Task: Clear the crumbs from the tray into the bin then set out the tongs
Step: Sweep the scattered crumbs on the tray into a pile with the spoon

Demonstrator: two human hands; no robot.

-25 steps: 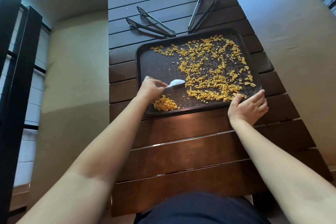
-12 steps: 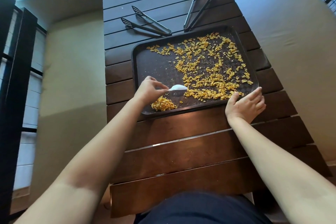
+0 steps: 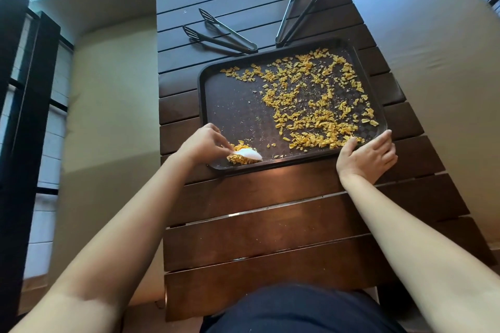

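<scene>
A dark brown tray lies on a slatted wooden table. Yellow crumbs are scattered over its right and far parts. A small heap of crumbs sits in the near left corner. My left hand grips a white spoon, its bowl lying on that heap. My right hand rests on the tray's near right corner, thumb on the rim. Two black tongs lie beyond the tray: one pair at the left, another at the right. No bin is in view.
Beige cushioned benches flank the table on both sides. Dark window frames stand at the far left. My dark-clothed lap shows at the table's near edge.
My left hand has drawn the spoon from the tray's middle toward the near left corner, onto the heap of crumbs. The right hand stays at the tray's corner.
</scene>
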